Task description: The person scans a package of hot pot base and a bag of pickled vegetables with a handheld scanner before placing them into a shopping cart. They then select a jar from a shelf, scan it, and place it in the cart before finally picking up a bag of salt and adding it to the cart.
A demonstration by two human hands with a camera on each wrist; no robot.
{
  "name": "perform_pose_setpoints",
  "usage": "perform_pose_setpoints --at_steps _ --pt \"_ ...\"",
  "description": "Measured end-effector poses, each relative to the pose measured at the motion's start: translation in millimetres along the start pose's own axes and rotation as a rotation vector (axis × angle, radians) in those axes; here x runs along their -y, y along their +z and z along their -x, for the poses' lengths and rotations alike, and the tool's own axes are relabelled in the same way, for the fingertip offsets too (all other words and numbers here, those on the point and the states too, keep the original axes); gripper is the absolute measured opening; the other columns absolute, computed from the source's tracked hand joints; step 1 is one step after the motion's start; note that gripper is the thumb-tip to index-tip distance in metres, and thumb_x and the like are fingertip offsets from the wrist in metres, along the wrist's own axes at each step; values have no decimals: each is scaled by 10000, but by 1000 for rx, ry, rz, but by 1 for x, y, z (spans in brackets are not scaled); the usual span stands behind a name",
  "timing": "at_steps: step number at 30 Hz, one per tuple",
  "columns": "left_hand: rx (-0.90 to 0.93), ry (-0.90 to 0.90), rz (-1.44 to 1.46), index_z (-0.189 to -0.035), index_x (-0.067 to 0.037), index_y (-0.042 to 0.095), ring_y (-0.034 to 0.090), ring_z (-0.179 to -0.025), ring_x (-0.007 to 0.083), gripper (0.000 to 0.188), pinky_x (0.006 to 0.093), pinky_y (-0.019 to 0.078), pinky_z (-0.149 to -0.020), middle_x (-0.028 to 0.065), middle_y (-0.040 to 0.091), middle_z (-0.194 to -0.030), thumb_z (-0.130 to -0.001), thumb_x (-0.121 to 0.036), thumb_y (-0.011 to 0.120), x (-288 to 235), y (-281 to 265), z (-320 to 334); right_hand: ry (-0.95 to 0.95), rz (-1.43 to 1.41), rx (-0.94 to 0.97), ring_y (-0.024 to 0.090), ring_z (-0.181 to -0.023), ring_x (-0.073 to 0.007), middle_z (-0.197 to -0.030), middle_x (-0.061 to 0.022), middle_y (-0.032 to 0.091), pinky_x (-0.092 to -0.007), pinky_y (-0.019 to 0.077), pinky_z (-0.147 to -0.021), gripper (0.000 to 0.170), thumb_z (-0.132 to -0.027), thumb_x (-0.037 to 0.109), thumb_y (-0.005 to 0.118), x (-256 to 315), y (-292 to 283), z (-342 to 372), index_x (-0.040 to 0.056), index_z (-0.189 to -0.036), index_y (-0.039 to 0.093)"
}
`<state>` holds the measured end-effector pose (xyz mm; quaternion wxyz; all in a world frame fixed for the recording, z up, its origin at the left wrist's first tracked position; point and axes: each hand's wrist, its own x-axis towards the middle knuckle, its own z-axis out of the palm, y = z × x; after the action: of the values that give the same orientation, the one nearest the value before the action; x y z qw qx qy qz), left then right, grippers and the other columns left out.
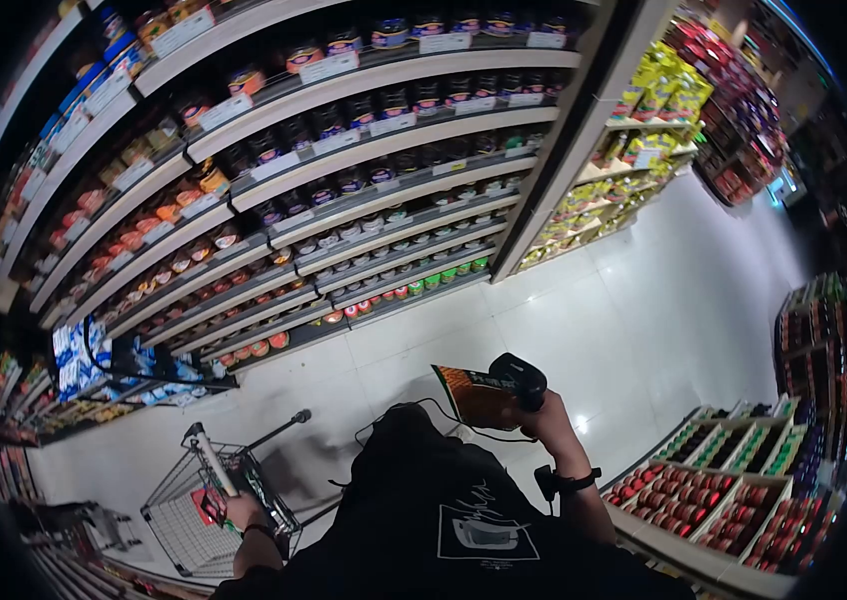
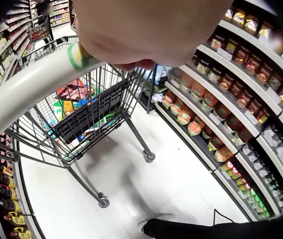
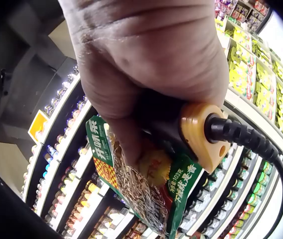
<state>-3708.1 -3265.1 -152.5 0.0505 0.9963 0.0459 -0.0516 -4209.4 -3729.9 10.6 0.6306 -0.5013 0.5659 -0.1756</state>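
Observation:
My right hand point(image 1: 549, 422) grips a black and yellow corded barcode scanner point(image 3: 203, 132) and, along with it, a green and brown snack packet point(image 3: 136, 186). In the head view the scanner's black head sticks out past the fingers, beside the packet point(image 1: 474, 395). The right wrist view shows a finger lying across the packet's front; its far side is hidden. Low on the left, my left hand point(image 1: 242, 512) holds the pale handle point(image 2: 34, 82) of a wire shopping cart point(image 1: 184, 515). Colourful packets point(image 2: 74, 94) lie inside the cart.
Curved shelves of jars point(image 1: 344, 120) stand ahead and to the left. Yellow bags point(image 1: 634, 130) fill a rack beyond the shelf end. A slanted display of red-lidded jars point(image 1: 674, 495) is close on the right. White floor tiles point(image 1: 634, 330) run between them. The scanner's cord point(image 3: 282, 194) hangs loose.

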Motion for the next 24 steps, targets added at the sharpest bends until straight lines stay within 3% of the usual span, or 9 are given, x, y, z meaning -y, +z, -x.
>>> perform_pose_setpoints --at_steps 5,7,10,13,17,21,22,24 --pt "6 70 190 -1133 73 655 735 -990 503 345 554 587 -858 308 759 -1003 -984 -237 684 -28 11 65 5 63 151 537 -564 -68 -759 -8 655 -251 375 -472 269 -840 50 876 33 -4 -69 3 -1048 712" --pt "58 70 111 -1180 75 665 747 -937 482 351 552 594 -828 310 756 -980 -983 -214 689 -39 19 83 -15 72 251 534 -568 -61 -769 -2 654 -246 373 -471 303 -850 62 875 45 8 -98 0 -1099 714" --pt "18 96 143 -1106 48 683 749 -878 474 294 545 595 -789 290 741 -855 -978 -216 695 -72 22 122 -34 101 396 525 -571 -55 -776 5 647 -236 378 -476 343 -859 84 879 72 35 -134 -2 -1145 711" --pt "117 99 171 -1058 32 678 741 -873 483 268 549 593 -784 283 737 -834 -976 -222 697 -116 8 158 -59 241 529 541 -619 -42 -829 20 679 -240 430 -521 422 -870 156 889 100 58 -160 6 -1228 724" --pt "102 114 175 -1048 13 674 736 -848 491 256 573 592 -787 296 730 -833 -963 -226 708 -151 31 196 -163 353 680 567 -684 -60 -891 7 687 -255 460 -570 463 -874 200 892 128 73 -183 -4 -1252 719" --pt "168 116 286 -1045 17 667 732 -868 503 261 583 586 -798 299 725 -817 -946 -220 712 -198 33 237 -74 329 735 554 -699 -58 -899 12 677 -246 451 -590 581 -845 313 930 127 73 -210 -16 -1265 699" --pt "74 160 263 -1042 18 665 728 -847 511 259 581 587 -786 298 723 -806 -946 -218 710 -212 34 249 -98 342 760 546 -672 -49 -873 28 658 -229 437 -566 541 -847 306 930 130 72 -213 9 -1234 696" --pt "122 150 254 -1020 19 663 727 -830 511 266 581 589 -761 299 724 -808 -944 -231 713 -238 34 266 -159 365 838 545 -640 -39 -842 42 647 -221 435 -539 512 -854 321 926 131 64 -223 39 -1211 691"
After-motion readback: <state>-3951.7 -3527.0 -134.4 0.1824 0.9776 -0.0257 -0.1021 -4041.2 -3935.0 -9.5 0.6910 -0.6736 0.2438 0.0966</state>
